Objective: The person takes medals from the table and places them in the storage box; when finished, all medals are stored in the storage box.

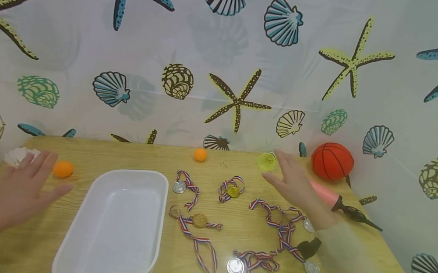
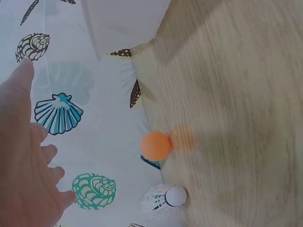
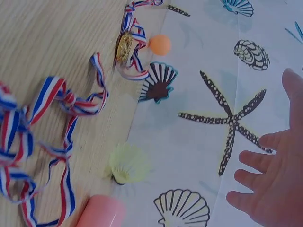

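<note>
My left hand (image 1: 25, 192) hovers over the table's left side with fingers spread and nothing held. Close by it are an orange ball (image 1: 63, 169) and a white shuttlecock (image 1: 22, 157), its round head (image 2: 176, 196) showing in the left wrist view. Out over the back right, my right hand (image 1: 293, 185) is stretched forward, fingers extended and holding nothing. Its fingertips overlap a yellow shuttlecock (image 1: 266, 161) in the head view. Beneath the right forearm lies a pink cylinder (image 1: 323, 194) with a black tapered end; a red basketball (image 1: 332, 161) sits behind it.
A white rectangular tray (image 1: 156, 227) stands left of centre. Several medals on striped ribbons lie to its right, including a gold medal (image 1: 233, 191) and a silver medal (image 1: 235, 267). Another orange ball (image 1: 200, 154) is at the back edge, before a patterned cloth (image 1: 152, 51).
</note>
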